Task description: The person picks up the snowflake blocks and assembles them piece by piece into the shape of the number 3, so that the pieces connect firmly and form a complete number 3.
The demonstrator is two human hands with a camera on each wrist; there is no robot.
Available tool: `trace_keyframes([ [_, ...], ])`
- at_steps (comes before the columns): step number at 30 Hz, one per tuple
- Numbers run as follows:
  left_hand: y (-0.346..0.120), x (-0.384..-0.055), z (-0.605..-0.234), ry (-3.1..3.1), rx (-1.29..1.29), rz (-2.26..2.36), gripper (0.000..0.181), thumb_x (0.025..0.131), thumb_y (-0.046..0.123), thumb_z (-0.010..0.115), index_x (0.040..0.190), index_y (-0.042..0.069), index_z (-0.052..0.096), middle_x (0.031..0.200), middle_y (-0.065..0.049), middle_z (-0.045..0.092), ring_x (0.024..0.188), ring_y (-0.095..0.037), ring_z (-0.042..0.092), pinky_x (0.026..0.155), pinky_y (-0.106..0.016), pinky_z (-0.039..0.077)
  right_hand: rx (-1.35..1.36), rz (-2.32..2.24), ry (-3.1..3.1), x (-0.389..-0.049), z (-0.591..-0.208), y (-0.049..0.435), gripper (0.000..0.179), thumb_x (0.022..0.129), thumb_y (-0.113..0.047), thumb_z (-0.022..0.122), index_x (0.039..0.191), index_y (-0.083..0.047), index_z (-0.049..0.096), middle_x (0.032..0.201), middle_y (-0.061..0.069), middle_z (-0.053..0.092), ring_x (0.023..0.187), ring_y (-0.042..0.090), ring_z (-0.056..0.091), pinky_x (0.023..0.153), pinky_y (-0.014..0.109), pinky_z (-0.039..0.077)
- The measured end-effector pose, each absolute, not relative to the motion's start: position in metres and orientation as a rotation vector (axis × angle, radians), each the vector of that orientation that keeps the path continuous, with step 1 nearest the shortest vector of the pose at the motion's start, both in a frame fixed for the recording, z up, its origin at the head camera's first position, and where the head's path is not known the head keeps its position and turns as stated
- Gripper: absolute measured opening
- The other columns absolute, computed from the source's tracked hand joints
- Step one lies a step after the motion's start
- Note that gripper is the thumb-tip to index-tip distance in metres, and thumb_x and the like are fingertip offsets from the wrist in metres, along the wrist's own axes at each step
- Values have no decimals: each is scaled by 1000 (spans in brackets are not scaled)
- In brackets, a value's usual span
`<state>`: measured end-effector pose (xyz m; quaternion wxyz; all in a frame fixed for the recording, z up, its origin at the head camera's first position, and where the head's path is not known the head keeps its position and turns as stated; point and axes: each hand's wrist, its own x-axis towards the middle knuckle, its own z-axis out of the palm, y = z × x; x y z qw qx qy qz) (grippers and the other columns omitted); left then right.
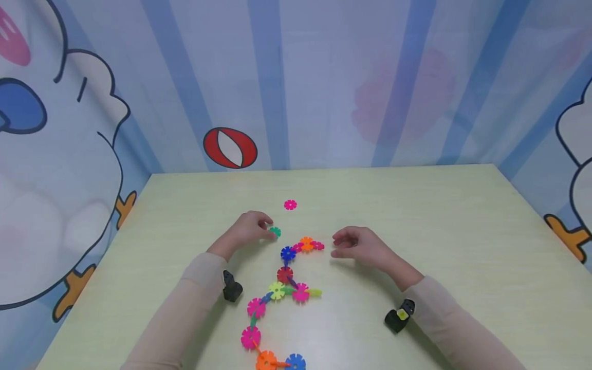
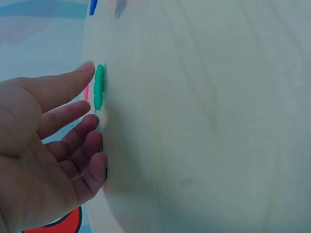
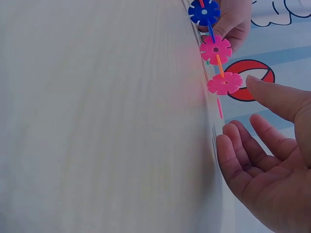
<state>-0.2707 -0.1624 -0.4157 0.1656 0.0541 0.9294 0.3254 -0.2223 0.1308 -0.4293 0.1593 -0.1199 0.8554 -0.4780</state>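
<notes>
A green snowflake disc [image 1: 275, 232] lies flat on the table beside my left hand [image 1: 250, 228]. In the left wrist view the thumb and index finger stand apart near the green disc [image 2: 99, 87], with no clear grip on it. My right hand [image 1: 363, 247] hovers just right of the chain's far end, fingers loosely bent and holding nothing. That end has an orange disc [image 1: 306, 243] between pink ones, joined to a dark blue disc [image 1: 288, 254]. In the right wrist view, a pink disc [image 3: 225, 83] of the chain is close to the thumb tip.
The chain of linked discs runs toward me through a red disc [image 1: 284, 274], a yellow disc [image 1: 277, 291] and pink ones to a blue disc [image 1: 295, 362] at the near edge of view. A loose pink disc [image 1: 290, 205] lies farther back on the pale table [image 1: 444, 216].
</notes>
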Motion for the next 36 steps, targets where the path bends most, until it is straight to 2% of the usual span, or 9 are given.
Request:
trace_keyframes([
  [15,-156,-271,-418,2656,147,891,34,84,17,75,113,4,65,100,-9,59,92,-23,51,81,-33,48,-360,-1375,2426,-225,-430,130,40,84,-17,75,116,2,61,106,11,66,94,19,61,80,30,52],
  [25,-154,-271,-419,2654,159,947,29,82,11,76,105,5,61,96,-9,57,89,-23,51,76,-31,48,-356,-1378,2423,-225,-431,130,39,84,-17,75,116,2,62,105,10,66,93,19,61,81,30,51],
  [36,-152,-269,-415,2695,120,955,21,86,10,71,104,5,62,101,-11,61,91,-24,55,82,-36,49,-375,-1385,2404,-226,-430,131,38,86,-16,73,116,3,61,105,11,66,94,19,61,83,31,51],
])
